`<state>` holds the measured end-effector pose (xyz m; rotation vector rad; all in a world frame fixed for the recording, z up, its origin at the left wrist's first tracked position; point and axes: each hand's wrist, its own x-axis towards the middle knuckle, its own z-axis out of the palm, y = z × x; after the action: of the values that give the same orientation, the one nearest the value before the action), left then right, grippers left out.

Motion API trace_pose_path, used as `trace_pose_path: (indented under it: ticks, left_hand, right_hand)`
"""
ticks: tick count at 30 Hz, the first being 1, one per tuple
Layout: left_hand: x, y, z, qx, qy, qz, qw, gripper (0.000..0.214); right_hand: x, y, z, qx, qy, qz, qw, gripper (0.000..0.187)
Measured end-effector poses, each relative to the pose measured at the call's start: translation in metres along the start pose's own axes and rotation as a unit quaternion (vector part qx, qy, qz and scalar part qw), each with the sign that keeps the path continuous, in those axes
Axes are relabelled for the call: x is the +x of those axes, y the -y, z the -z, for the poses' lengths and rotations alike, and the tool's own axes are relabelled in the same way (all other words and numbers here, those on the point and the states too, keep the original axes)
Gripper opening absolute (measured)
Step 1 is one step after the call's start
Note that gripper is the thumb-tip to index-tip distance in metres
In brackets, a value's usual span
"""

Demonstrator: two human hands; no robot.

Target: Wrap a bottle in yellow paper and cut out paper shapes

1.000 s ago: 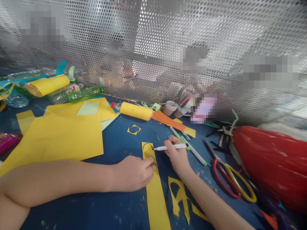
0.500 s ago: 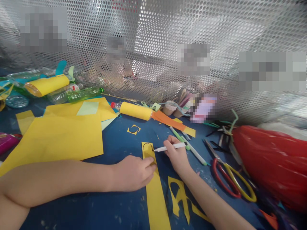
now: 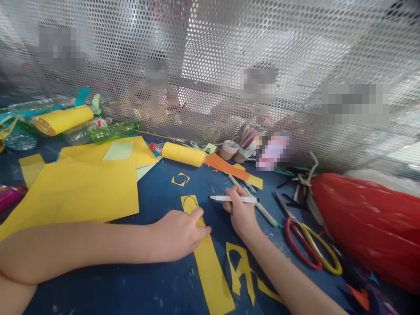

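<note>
My left hand (image 3: 179, 234) rests on a long yellow paper strip (image 3: 213, 275), fingers apart and lying across it near its upper end. A dark curved line shows on the strip just beyond my fingertips. My right hand (image 3: 242, 215) is closed round a white marker (image 3: 218, 198), whose dark tip points left and is apart from the paper. Below it lies a cut yellow paper scrap (image 3: 246, 267). Beside my right hand are green-and-white markers (image 3: 267, 215). Scissors (image 3: 303, 236) with red and yellow handles lie further right.
Large yellow sheets (image 3: 85, 188) cover the left of the blue table (image 3: 131, 288). A paper-wrapped bottle (image 3: 183, 154) lies behind, with orange strips (image 3: 226, 167). Several bottles (image 3: 114, 131) are at back left, a red plastic bag (image 3: 364, 214) at right. Perforated metal mesh (image 3: 210, 52) borders the back.
The marker tip has come away from the strip. The strip's upper end has swung left and my left hand's fingers have spread on it.
</note>
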<state>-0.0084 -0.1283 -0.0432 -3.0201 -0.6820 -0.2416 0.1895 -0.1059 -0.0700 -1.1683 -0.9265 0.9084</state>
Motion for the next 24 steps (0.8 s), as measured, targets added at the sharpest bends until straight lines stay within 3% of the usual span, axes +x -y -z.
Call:
trace_pose_path:
  ticks: [6, 10, 12, 15, 18, 21, 24]
  left_hand:
    - [0.002, 0.004, 0.017, -0.049, -0.011, -0.005, 0.999, 0.018]
    - [0.008, 0.016, 0.033, -0.173, -0.058, 0.037, 0.982, 0.012]
    - [0.012, 0.023, 0.037, -0.300, -0.067, 0.092, 0.947, 0.008]
    - [0.020, 0.034, 0.035, -0.500, -0.031, 0.211, 0.839, 0.010]
    - [0.024, 0.040, 0.023, -0.588, -0.007, 0.313, 0.746, 0.015]
    - [0.025, 0.040, 0.015, -0.605, 0.020, 0.363, 0.709, 0.026]
    - [0.024, 0.036, 0.014, -0.605, 0.039, 0.353, 0.712, 0.032]
  right_hand:
    - [0.000, 0.001, -0.001, 0.002, -0.005, 0.007, 1.000, 0.034]
    - [-0.001, 0.005, -0.004, 0.012, -0.032, 0.001, 0.999, 0.030]
    - [-0.001, 0.005, -0.003, 0.010, -0.037, -0.013, 0.999, 0.032]
    - [0.002, 0.001, 0.001, 0.005, -0.037, -0.027, 0.999, 0.037]
    - [0.004, -0.003, 0.003, 0.003, -0.035, -0.015, 0.999, 0.035]
    - [0.003, -0.002, 0.002, -0.007, -0.010, -0.011, 1.000, 0.035]
    - [-0.002, 0.001, -0.002, -0.040, 0.026, -0.004, 0.999, 0.036]
